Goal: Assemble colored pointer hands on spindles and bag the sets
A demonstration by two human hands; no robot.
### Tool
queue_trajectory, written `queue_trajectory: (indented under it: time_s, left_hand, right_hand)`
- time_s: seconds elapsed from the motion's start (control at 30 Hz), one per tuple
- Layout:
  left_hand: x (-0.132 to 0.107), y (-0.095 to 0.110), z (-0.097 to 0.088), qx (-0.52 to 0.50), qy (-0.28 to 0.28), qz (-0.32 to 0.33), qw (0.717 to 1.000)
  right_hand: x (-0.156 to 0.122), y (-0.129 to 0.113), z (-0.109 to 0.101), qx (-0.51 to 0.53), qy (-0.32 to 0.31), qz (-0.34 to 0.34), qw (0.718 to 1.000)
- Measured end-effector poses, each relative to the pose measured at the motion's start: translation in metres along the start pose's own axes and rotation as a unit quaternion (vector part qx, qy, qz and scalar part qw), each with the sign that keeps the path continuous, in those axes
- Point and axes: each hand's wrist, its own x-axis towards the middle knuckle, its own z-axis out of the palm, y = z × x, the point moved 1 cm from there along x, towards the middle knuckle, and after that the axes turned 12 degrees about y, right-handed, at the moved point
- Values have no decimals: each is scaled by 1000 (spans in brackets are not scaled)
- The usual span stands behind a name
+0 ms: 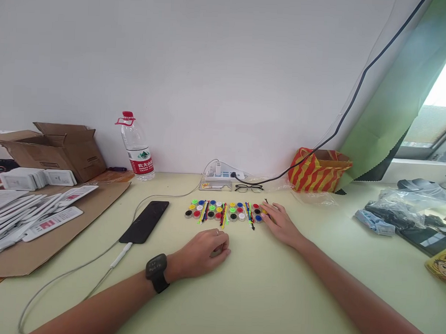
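Coloured discs (218, 209) are lying at twelve o'clock, my right hand (278, 222), fingers slightly spread, seemingly adjusting their one-o'clock end, needing light fingertips, while my left hand (203, 252) is curling loosely, contents unclear.

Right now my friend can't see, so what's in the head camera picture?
A bare right hand is at the right end of rows of colourful discs with thin strips between them on a pale table; the left hand is curled in front. A black phone lies left, a bottle and cardboard box farther back; a red-and-yellow bag stands right.
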Motion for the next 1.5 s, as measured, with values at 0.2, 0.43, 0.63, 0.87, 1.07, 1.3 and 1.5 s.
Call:
queue_trajectory:
  time_s: [0.2, 0.43, 0.63, 0.87, 1.07, 1.3, 1.5]
  left_hand:
    - [1, 1, -1, -10, 7, 4, 1000]
    - [-1, 0, 0, -19, 23, -13, 999]
    - [-4, -5, 1, -42, 38, -29, 998]
    - [-5, 8, 5, -64, 38, 20, 997]
    - [-5, 19, 7, -94, -2, 45, 994]
    - [-6, 9, 11, -143, 28, 7, 989]
    - [-5, 10, 12, -143, 39, 8, 989]
  right_hand:
    - [2, -2, -5, 47, 110, -53, 991]
    - [-19, -46, -23, 97, 149, -167, 970]
    - [-55, -95, -6, 126, -67, -285, 948]
    - [-36, -73, -22, 68, 47, -177, 981]
    - [2, -5, -46, -78, 68, -11, 995]
    - [-2, 3, -35, -84, 52, -15, 995]
    - [-2, 2, -36, -79, 40, -14, 996]
